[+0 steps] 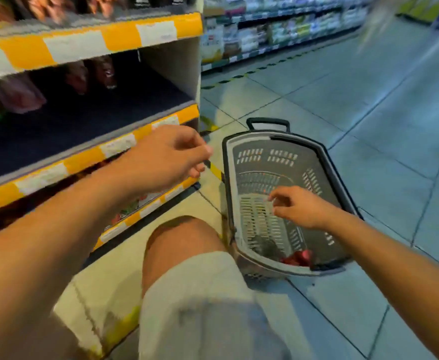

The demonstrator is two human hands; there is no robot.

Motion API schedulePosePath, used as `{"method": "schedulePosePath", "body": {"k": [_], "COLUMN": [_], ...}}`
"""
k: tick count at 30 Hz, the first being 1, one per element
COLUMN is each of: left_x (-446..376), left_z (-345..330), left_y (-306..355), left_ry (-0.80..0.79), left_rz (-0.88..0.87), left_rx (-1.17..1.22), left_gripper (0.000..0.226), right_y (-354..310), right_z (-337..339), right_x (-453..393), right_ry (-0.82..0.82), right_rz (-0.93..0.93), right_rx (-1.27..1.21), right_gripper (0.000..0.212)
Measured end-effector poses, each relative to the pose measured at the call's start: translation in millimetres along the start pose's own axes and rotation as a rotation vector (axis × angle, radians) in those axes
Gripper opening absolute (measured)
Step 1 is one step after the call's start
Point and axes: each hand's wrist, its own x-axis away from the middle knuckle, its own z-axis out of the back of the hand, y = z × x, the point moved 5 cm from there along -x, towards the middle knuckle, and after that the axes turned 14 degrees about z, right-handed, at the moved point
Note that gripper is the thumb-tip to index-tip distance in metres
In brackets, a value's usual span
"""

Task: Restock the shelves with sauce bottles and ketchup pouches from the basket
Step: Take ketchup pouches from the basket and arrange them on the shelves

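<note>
Head view shows both hands empty. The right hand (300, 207) hangs over the middle of the basket (327, 162), its grip loosely apart, fingers a little bent and pointing to the left, touching nothing. The left hand (166, 157) is in the air in front of the yellow-and-white edge of the middle shelf (88, 118), fingers loosely curled and thumb near them, holding nothing.

The basket is grey with a dark rim and stands on the tiled floor (369, 100), to the right of the shelf unit. Its black handle (268, 123) is at the far end. A red item (297, 258), probably a ketchup pouch but blurred, lies in the near corner of the basket, well below the right hand and closer to the person than the fingers are. It is apart from both hands.

On the middle shelf some dark bottles (104, 72) stand at the back and a pinkish pouch (18, 93) lies at the left. The person's bare knee (182, 245) is between the shelf unit and the basket. Another aisle of goods (278, 29) is far behind, blurred.
</note>
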Motion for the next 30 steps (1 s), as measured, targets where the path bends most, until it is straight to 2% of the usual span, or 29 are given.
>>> {"method": "schedulePosePath", "body": {"k": [4, 7, 11, 15, 20, 25, 29, 30], "left_x": [-27, -48, -74, -103, -119, -126, -134, -136], "left_z": [-112, -183, -251, -290, -322, -347, -362, -365], "left_y": [33, 29, 2, -51, -86, -112, -130, -135], "left_ry": [-0.192, -0.308, -0.369, -0.481, -0.580, -0.690, -0.783, -0.790], "left_rz": [-0.111, -0.089, -0.030, 0.111, 0.114, 0.203, 0.240, 0.258], "left_rx": [-0.277, -0.496, -0.714, -0.929, -1.154, -1.185, -1.221, -1.232], "left_gripper": [0.026, 0.025, 0.021, 0.017, 0.029, 0.032, 0.036, 0.037], "right_y": [66, 102, 114, 110, 99, 100, 104, 103], "right_z": [-17, -35, -65, -109, -131, -153, -161, -164], "right_x": [27, 33, 25, 13, -9, -16, -21, -22], "right_ry": [-0.143, -0.244, -0.319, -0.482, -0.590, -0.725, -0.666, -0.667], "right_rz": [-0.140, -0.175, -0.138, -0.144, -0.085, -0.054, -0.078, -0.097], "right_rx": [0.020, 0.027, 0.002, -0.090, -0.078, -0.031, -0.095, -0.120], "right_gripper": [0.033, 0.034, 0.034, 0.031, 0.039, 0.017, 0.042, 0.043]}}
